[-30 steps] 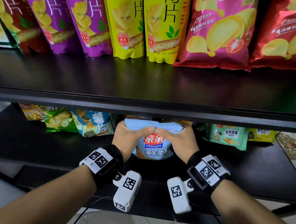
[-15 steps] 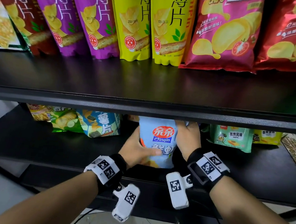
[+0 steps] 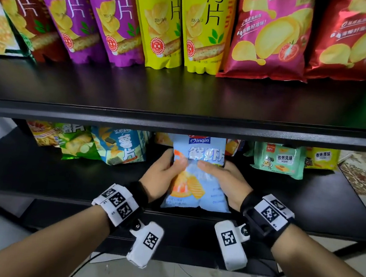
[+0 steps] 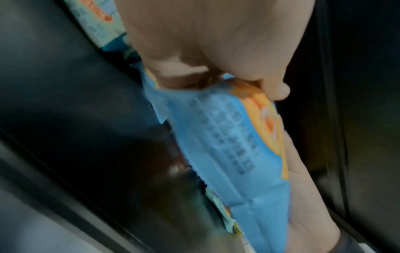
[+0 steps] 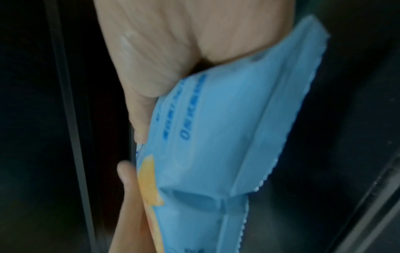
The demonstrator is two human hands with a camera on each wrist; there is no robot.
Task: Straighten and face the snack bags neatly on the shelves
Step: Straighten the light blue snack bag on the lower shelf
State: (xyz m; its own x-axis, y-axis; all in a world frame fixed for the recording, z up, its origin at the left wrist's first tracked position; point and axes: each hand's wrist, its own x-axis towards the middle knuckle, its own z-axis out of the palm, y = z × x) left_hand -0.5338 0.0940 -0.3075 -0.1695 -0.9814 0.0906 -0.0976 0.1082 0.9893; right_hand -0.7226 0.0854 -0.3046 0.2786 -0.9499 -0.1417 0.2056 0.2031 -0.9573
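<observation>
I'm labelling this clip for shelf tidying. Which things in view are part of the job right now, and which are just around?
In the job:
light blue snack bag, held by left hand and right hand
lower shelf

Just around:
green bag
purple bags, yellow bags on upper shelf

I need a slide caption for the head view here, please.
Both hands, left and right, grip a light blue snack bag on the lower shelf.
</observation>
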